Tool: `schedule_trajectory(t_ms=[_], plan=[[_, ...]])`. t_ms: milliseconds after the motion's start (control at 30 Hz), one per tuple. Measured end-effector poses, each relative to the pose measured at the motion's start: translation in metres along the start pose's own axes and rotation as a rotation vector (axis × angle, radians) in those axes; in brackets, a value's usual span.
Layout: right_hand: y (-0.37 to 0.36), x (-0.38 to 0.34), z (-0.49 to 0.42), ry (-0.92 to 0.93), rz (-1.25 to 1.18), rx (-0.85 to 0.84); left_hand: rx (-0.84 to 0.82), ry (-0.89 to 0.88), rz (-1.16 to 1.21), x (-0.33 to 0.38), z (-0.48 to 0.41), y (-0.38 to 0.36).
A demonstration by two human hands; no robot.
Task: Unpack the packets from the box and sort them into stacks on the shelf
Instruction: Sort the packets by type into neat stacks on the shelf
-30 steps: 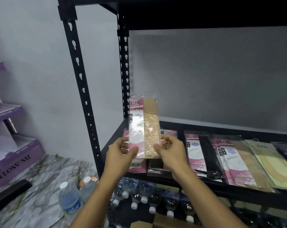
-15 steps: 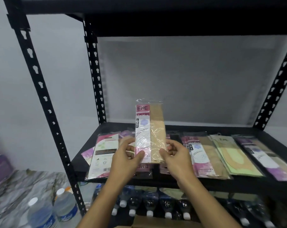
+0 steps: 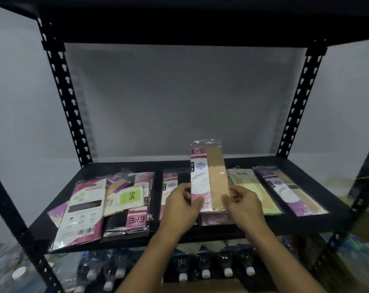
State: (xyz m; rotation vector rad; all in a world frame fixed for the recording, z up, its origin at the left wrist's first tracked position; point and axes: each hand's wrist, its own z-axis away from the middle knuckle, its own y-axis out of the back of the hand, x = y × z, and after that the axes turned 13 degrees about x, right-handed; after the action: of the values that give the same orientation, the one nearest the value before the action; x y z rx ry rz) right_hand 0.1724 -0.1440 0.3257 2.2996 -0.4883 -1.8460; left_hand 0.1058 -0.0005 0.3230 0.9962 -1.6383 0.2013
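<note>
In the head view we hold the beige packet (image 3: pixel 209 176) upright over the shelf (image 3: pixel 318 172), near the middle. Left hand (image 3: pixel 180 210) and right hand (image 3: pixel 245 208) have their fingers clamped on its lower edges. We'd check label and colour first, then lay it flat and square, probably on the pink stack (image 3: pixel 216 218) beneath.
</note>
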Motion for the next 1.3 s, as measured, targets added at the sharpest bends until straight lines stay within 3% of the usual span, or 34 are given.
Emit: schedule_trajectory(t_ms=[433,667,833,1033,1300], plan=[[0.015,0.035,-0.018,-0.050,0.216,-0.073,-0.086,-0.073,-0.582,0.000,0.004,-0.046],[0.018,0.035,-0.020,-0.039,0.210,-0.050,-0.097,-0.070,-0.590,0.004,0.000,-0.042],[0.017,0.023,-0.013,0.087,0.189,0.056,0.008,-0.071,-0.509,-0.003,-0.003,-0.019],[-0.020,-0.012,0.017,0.238,0.106,-0.010,0.177,-0.039,-0.451,-0.028,-0.003,0.027],[-0.093,-0.040,0.055,0.300,0.063,-0.181,0.330,0.027,-0.487,-0.064,-0.011,0.098]])
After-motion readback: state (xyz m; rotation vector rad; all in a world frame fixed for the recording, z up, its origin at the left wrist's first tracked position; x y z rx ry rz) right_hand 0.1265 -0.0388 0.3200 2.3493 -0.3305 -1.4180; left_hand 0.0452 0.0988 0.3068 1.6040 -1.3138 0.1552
